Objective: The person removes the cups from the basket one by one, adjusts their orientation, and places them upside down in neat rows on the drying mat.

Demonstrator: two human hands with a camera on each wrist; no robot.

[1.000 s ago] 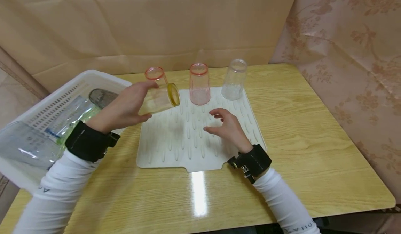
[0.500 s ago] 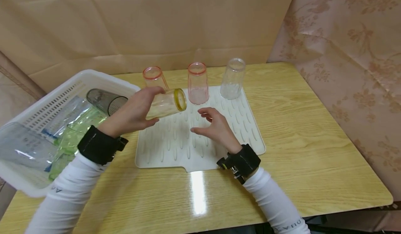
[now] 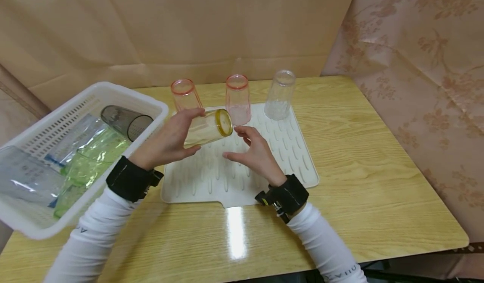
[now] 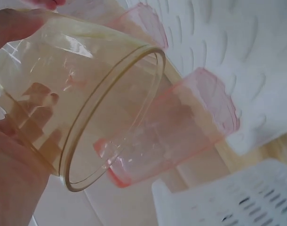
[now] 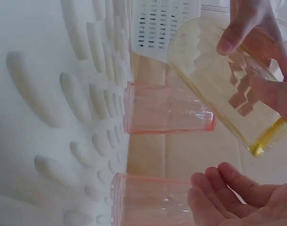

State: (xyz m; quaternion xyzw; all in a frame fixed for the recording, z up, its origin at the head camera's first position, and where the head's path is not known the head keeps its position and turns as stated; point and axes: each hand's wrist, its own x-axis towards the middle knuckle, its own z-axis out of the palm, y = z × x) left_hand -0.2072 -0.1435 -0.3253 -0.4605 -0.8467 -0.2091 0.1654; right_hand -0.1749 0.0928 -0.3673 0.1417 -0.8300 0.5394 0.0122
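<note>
My left hand (image 3: 170, 139) grips a yellow-tinted drinking glass (image 3: 204, 129) tilted on its side above the mat, its thick amber base pointing right. In the left wrist view the glass's open rim (image 4: 70, 160) faces the camera. My right hand (image 3: 257, 152) is held just right of the base, thumb and fingers spread apart with nothing between them. Below lies a white ribbed draining mat (image 3: 193, 175). Along its far edge stand two pink glasses, one at left (image 3: 184, 96) and one in the middle (image 3: 238, 100), plus a clear glass (image 3: 280, 96), all upside down.
A white plastic basket (image 3: 160, 110) stands at the left, holding a grey glass (image 3: 121, 119), green glasses (image 3: 94, 154) and a bluish clear container (image 3: 28, 175). Wood-grain table (image 3: 363, 182) extends to the right. A beige cloth (image 3: 181, 26) hangs behind.
My left hand has carried the yellow glass rightward, away from the basket. My right hand has moved left, so its fingertips are now close to the glass's base.
</note>
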